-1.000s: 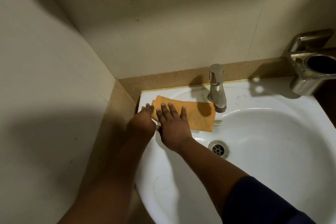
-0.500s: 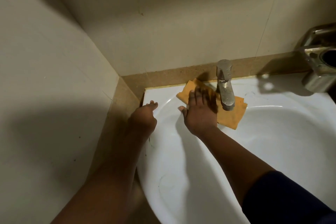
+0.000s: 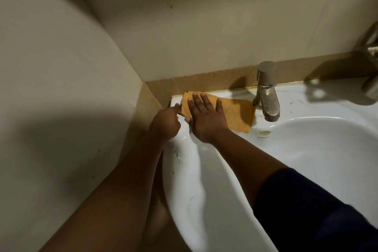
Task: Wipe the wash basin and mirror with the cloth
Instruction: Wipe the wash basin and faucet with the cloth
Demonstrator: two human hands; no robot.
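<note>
An orange cloth (image 3: 237, 115) lies flat on the back left rim of the white wash basin (image 3: 204, 180). My right hand (image 3: 206, 120) presses on the cloth's left half with straight, spread fingers. My left hand (image 3: 166, 121) rests on the basin's left rim right beside it, fingers pointing toward the cloth's left edge; whether they touch the cloth I cannot tell. The cloth's right end reaches the base of the metal tap (image 3: 267, 92). No mirror is in view.
Pale walls meet in a corner behind the basin's left end, with a brown stone ledge (image 3: 204, 81) along the back and left side. A metal holder (image 3: 371, 80) juts in at the right edge. The basin bowl (image 3: 319, 149) opens to the right.
My right hand has slid the cloth left, from beside the tap back into the basin's back left corner. My left hand has stayed on the left rim.
</note>
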